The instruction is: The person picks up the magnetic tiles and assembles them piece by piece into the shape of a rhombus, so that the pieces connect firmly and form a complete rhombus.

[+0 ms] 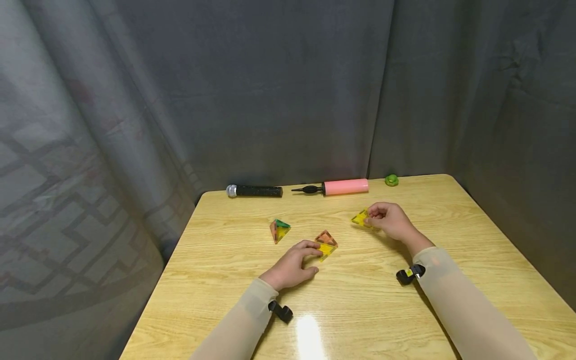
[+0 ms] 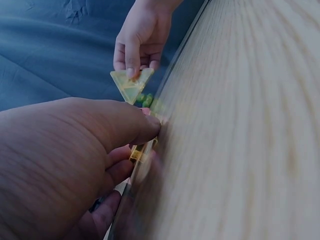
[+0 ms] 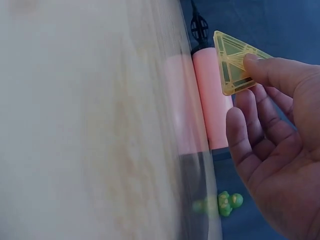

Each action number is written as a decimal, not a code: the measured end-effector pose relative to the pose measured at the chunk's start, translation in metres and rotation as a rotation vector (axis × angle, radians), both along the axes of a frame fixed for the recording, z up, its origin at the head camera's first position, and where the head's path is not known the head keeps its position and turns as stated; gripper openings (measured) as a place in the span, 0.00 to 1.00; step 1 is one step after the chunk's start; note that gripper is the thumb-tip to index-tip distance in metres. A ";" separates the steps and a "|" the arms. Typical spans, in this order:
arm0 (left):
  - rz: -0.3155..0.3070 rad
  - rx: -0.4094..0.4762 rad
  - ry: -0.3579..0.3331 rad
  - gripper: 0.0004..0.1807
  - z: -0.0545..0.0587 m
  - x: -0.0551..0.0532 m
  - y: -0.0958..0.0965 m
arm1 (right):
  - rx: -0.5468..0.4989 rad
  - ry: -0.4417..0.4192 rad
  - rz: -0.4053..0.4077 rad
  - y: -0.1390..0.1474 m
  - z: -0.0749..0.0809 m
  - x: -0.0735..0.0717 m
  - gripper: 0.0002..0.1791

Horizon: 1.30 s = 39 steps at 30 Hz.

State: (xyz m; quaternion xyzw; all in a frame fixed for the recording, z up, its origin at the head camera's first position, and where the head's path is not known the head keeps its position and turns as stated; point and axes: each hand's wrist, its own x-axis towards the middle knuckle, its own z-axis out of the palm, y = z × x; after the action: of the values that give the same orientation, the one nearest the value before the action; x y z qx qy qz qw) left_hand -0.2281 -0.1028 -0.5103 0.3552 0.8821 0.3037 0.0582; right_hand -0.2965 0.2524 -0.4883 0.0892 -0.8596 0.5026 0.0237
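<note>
My right hand point(image 1: 390, 220) pinches a yellow translucent triangle tile point(image 3: 235, 62) between thumb and fingertips, raised above the table. The right wrist view shows the tile's ribbed face, its right corner partly behind the thumb. On the table, the extended fingers of my left hand point(image 1: 294, 265) touch another yellow triangle tile point(image 1: 327, 251), with the thumb apart from it. Against that tile's far edge lies an orange triangle tile point(image 1: 326, 237). Farther left stands a small group of joined orange, green and yellow triangle tiles point(image 1: 281, 230), which looks like a pyramid.
Along the table's back edge lie a black microphone point(image 1: 258, 191) with a silver head, a pink hand pump point(image 1: 345, 187) with a black nozzle, and a small green toy point(image 1: 391, 180). Grey curtains point(image 1: 279, 100) hang behind and beside the wooden table point(image 1: 360, 310).
</note>
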 end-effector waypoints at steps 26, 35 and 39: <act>0.005 0.024 -0.032 0.25 -0.004 -0.003 -0.002 | -0.004 0.129 0.061 -0.026 0.025 0.020 0.08; 0.008 0.029 -0.039 0.25 0.000 -0.002 0.001 | 0.007 0.144 0.110 -0.037 0.036 0.022 0.08; 0.010 0.028 -0.040 0.25 0.000 -0.001 0.001 | -0.001 0.128 0.131 -0.043 0.036 0.023 0.07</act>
State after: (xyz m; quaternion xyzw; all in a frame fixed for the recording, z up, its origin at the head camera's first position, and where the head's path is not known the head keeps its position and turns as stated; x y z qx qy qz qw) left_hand -0.2294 -0.1015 -0.5102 0.3452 0.8783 0.3234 0.0695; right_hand -0.2731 0.2099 -0.4519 0.1771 -0.8483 0.4969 0.0456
